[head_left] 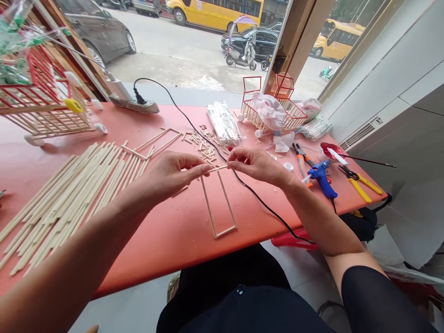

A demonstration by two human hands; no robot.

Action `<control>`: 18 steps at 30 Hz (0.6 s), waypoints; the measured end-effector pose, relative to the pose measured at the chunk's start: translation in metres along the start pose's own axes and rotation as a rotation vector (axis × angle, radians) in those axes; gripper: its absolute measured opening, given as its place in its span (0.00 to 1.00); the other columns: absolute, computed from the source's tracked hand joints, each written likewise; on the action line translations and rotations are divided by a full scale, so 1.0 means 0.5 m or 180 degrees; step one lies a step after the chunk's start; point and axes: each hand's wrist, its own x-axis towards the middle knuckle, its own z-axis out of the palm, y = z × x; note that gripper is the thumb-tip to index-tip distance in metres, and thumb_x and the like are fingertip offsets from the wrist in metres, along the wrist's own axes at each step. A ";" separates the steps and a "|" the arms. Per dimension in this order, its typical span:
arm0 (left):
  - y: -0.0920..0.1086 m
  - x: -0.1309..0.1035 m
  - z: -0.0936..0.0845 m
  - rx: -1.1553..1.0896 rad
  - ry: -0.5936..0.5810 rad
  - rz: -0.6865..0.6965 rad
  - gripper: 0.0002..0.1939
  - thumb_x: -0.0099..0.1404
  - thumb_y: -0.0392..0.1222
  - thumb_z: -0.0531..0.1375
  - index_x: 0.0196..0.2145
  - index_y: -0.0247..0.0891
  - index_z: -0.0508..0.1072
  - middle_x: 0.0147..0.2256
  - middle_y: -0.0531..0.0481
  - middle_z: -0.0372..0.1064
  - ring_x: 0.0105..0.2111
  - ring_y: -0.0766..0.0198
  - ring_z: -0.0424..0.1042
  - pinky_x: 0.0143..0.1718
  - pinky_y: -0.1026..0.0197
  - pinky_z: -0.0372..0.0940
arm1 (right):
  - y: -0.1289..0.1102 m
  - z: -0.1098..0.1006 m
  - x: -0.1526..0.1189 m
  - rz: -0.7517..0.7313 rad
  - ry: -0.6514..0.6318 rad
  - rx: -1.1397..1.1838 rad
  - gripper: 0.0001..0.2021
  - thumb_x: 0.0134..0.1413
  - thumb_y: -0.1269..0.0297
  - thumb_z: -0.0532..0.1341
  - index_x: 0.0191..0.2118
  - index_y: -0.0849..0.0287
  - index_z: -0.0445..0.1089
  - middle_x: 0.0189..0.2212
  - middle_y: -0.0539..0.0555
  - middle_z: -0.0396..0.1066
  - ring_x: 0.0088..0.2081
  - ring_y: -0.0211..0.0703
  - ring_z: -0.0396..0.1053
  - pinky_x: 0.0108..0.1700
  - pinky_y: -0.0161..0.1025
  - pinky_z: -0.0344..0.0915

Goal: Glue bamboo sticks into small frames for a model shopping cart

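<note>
A short wooden stick [218, 169] is pinched at one end by my left hand [180, 173] and at the other by my right hand [255, 164]. Beneath it, a narrow rectangular stick frame [225, 230] lies on the red table [176, 240], its far end close to my fingers. Another stick frame [157, 138] rests beyond my left hand. Long wooden sticks [69, 199] are spread at the left. Small cut pieces [204, 145] are scattered just past my hands.
A black cable [263, 201] crosses the table beside the frame. At the right are a blue glue gun [322, 178], yellow-handled pliers [360, 185] and orange-handled pliers [301, 159]. Stick-built carts stand at the back left [52, 115] and back right [274, 108]. A power strip [135, 104] sits near the window.
</note>
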 end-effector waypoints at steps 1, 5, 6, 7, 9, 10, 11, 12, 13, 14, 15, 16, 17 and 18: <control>-0.004 -0.005 -0.005 -0.0071 -0.0075 -0.0125 0.22 0.61 0.62 0.63 0.31 0.39 0.81 0.21 0.53 0.65 0.21 0.66 0.60 0.21 0.65 0.53 | 0.000 0.006 0.008 -0.0054 -0.0044 -0.0005 0.10 0.64 0.61 0.63 0.35 0.62 0.74 0.27 0.47 0.66 0.31 0.35 0.61 0.37 0.36 0.56; -0.016 -0.014 -0.022 -0.0213 -0.0320 -0.0341 0.21 0.58 0.61 0.65 0.29 0.39 0.80 0.19 0.54 0.59 0.21 0.66 0.58 0.21 0.65 0.50 | -0.002 0.027 0.033 -0.0140 -0.0166 -0.0077 0.10 0.65 0.61 0.63 0.37 0.62 0.76 0.29 0.49 0.69 0.32 0.35 0.62 0.37 0.36 0.57; -0.020 -0.014 -0.022 -0.0211 -0.0363 -0.0388 0.20 0.57 0.60 0.66 0.30 0.39 0.80 0.19 0.55 0.58 0.21 0.67 0.57 0.21 0.65 0.49 | -0.003 0.031 0.037 -0.0135 -0.0186 -0.0097 0.10 0.65 0.61 0.63 0.37 0.62 0.76 0.29 0.49 0.70 0.32 0.35 0.62 0.37 0.36 0.57; -0.026 -0.012 -0.022 -0.0206 -0.0398 -0.0443 0.20 0.57 0.60 0.66 0.30 0.39 0.80 0.18 0.55 0.57 0.20 0.67 0.56 0.21 0.64 0.48 | -0.005 0.034 0.039 -0.0129 -0.0193 -0.0106 0.10 0.65 0.61 0.63 0.37 0.63 0.76 0.29 0.49 0.71 0.32 0.36 0.63 0.37 0.36 0.57; -0.041 -0.008 -0.018 -0.0210 -0.0430 -0.0504 0.19 0.56 0.59 0.66 0.30 0.39 0.81 0.18 0.55 0.58 0.20 0.67 0.55 0.21 0.64 0.49 | -0.010 0.035 0.039 -0.0111 -0.0090 -0.0123 0.10 0.65 0.61 0.63 0.39 0.62 0.76 0.32 0.51 0.73 0.33 0.36 0.64 0.38 0.36 0.58; -0.050 -0.006 -0.016 -0.0230 -0.0438 -0.0493 0.19 0.56 0.59 0.66 0.29 0.38 0.81 0.19 0.55 0.60 0.21 0.67 0.56 0.22 0.63 0.50 | -0.013 0.035 0.036 -0.0087 0.0033 -0.0161 0.10 0.65 0.59 0.63 0.39 0.62 0.76 0.34 0.52 0.74 0.34 0.37 0.65 0.38 0.36 0.58; -0.060 -0.004 -0.013 -0.0268 -0.0434 -0.0439 0.19 0.57 0.59 0.66 0.29 0.38 0.81 0.21 0.53 0.64 0.22 0.66 0.58 0.23 0.63 0.52 | -0.018 0.033 0.031 -0.0050 0.0185 -0.0218 0.11 0.64 0.58 0.64 0.40 0.62 0.76 0.35 0.53 0.75 0.35 0.38 0.66 0.38 0.36 0.59; -0.069 -0.002 -0.011 -0.0330 -0.0444 -0.0362 0.19 0.57 0.59 0.66 0.29 0.38 0.81 0.23 0.51 0.68 0.24 0.65 0.61 0.25 0.63 0.54 | -0.023 0.032 0.025 0.0008 0.0323 -0.0306 0.12 0.64 0.56 0.64 0.39 0.62 0.75 0.35 0.54 0.75 0.35 0.38 0.66 0.38 0.36 0.59; -0.076 -0.001 -0.009 -0.0392 -0.0480 -0.0302 0.20 0.58 0.59 0.65 0.29 0.37 0.81 0.26 0.49 0.71 0.27 0.64 0.63 0.26 0.63 0.55 | -0.029 0.032 0.017 0.0073 0.0413 -0.0405 0.14 0.64 0.55 0.64 0.37 0.62 0.75 0.33 0.53 0.74 0.34 0.38 0.65 0.37 0.36 0.58; -0.082 -0.001 -0.008 -0.0433 -0.0508 -0.0259 0.20 0.58 0.59 0.65 0.29 0.37 0.81 0.27 0.49 0.72 0.28 0.64 0.64 0.27 0.62 0.56 | -0.035 0.033 0.008 0.0135 0.0402 -0.0466 0.15 0.65 0.54 0.64 0.35 0.62 0.75 0.30 0.51 0.72 0.32 0.37 0.64 0.36 0.36 0.57; -0.085 -0.001 -0.008 -0.0440 -0.0530 -0.0238 0.20 0.59 0.58 0.65 0.29 0.37 0.81 0.27 0.49 0.72 0.28 0.63 0.64 0.28 0.62 0.56 | -0.041 0.035 -0.001 0.0207 0.0293 -0.0464 0.15 0.65 0.54 0.63 0.33 0.62 0.74 0.26 0.49 0.70 0.30 0.36 0.63 0.35 0.35 0.56; -0.087 -0.001 -0.009 -0.0436 -0.0548 -0.0222 0.19 0.59 0.58 0.65 0.29 0.36 0.81 0.27 0.49 0.71 0.28 0.64 0.64 0.28 0.63 0.56 | -0.046 0.039 -0.011 0.0260 0.0138 -0.0437 0.16 0.66 0.55 0.63 0.32 0.62 0.74 0.24 0.48 0.69 0.28 0.35 0.61 0.34 0.35 0.55; -0.087 -0.001 -0.010 -0.0427 -0.0548 -0.0210 0.19 0.59 0.57 0.64 0.29 0.36 0.80 0.26 0.50 0.70 0.28 0.64 0.63 0.28 0.63 0.55 | -0.051 0.045 -0.019 0.0303 -0.0056 -0.0413 0.17 0.67 0.55 0.62 0.31 0.62 0.75 0.23 0.48 0.68 0.28 0.34 0.60 0.33 0.35 0.54; -0.086 -0.001 -0.011 -0.0415 -0.0538 -0.0201 0.19 0.59 0.57 0.64 0.29 0.36 0.80 0.25 0.51 0.69 0.27 0.65 0.61 0.27 0.63 0.54 | -0.054 0.051 -0.026 0.0339 -0.0231 -0.0380 0.17 0.67 0.55 0.62 0.31 0.62 0.75 0.23 0.47 0.68 0.27 0.34 0.59 0.32 0.35 0.53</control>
